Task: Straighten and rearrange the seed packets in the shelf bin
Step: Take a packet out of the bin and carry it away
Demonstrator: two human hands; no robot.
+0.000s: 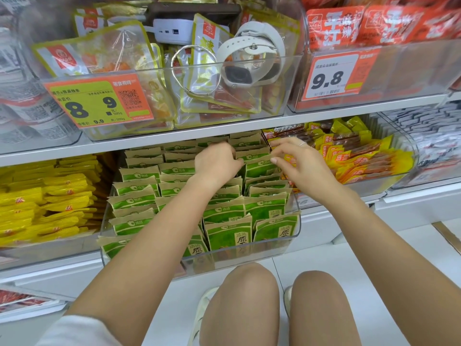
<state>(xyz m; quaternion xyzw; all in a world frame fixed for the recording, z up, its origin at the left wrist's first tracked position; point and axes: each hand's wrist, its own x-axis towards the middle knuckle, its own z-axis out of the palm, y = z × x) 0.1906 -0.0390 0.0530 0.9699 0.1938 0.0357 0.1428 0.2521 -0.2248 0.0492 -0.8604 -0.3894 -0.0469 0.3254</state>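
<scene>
A clear plastic shelf bin (294, 231) on the lower shelf holds several rows of green and tan seed packets (134, 201), standing upright in three columns. My left hand (215, 162) reaches into the back of the right column, its fingers curled on the top edge of a seed packet (259, 167). My right hand (296, 162) pinches the same packet's top edge from the right side, thumb and fingers closed on it. The packets behind my hands are partly hidden.
Yellow packets (37, 208) fill the bin to the left, orange and yellow packets (361, 156) the bin to the right. The upper shelf bin (224, 68) holds a white watch (252, 56), a bangle and a charger. My knees (239, 305) are below, over a white floor.
</scene>
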